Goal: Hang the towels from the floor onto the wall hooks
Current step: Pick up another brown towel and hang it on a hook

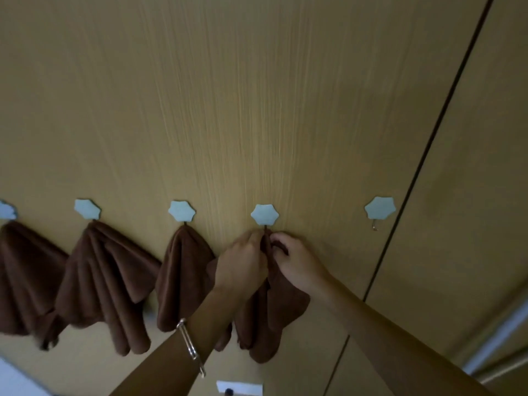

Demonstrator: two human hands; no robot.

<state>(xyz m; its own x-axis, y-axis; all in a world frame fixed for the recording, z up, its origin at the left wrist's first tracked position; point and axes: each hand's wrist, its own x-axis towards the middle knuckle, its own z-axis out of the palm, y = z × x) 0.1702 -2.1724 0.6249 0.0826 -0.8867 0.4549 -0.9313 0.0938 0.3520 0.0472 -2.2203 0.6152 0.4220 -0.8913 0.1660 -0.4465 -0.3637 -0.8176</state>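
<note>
Five pale flower-shaped hooks run across a wooden wall. Brown towels hang from the far-left hook [7,210], the second hook [87,209] and the third hook [181,210]. Under the fourth hook [265,214] a brown towel [274,312] droops, its top bunched right at the hook's metal prong. My left hand [243,261] and my right hand [294,261] both pinch that bunched top, one on each side. The fifth hook [380,208] at the right is bare, with its small metal prong showing.
A dark vertical seam [423,167] splits the wood panels right of the bare hook. A white wall socket [239,388] sits low in the middle. A metal bangle [190,345] circles my left wrist. A pale frame edge [497,341] shows at the lower right.
</note>
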